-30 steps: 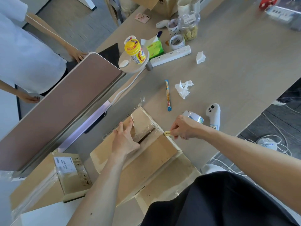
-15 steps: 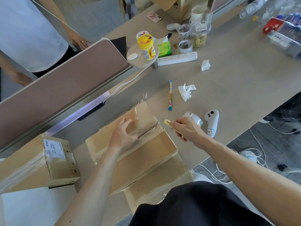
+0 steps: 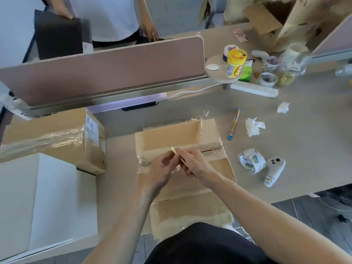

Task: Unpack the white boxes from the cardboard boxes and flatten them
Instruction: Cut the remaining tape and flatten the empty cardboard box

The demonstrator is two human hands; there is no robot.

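Cardboard box [image 3: 177, 138], with its flaps spread open, lies in the middle of the table [image 3: 304, 149] by the near edge, directly under both hands. The right hand [image 3: 196, 165] grips a small yellow tool [image 3: 173, 150] with curled fingers, the tip pointing away from the person. The left hand [image 3: 162, 168] is just beside it, fingers bent toward the tool; I cannot tell if they pinch it. A second cardboard box [image 3: 53, 138], taped shut, stands at the left, just behind a white box [image 3: 38, 202]. A tape roll [image 3: 251, 161] and a white controller [image 3: 274, 171] lie to the right.
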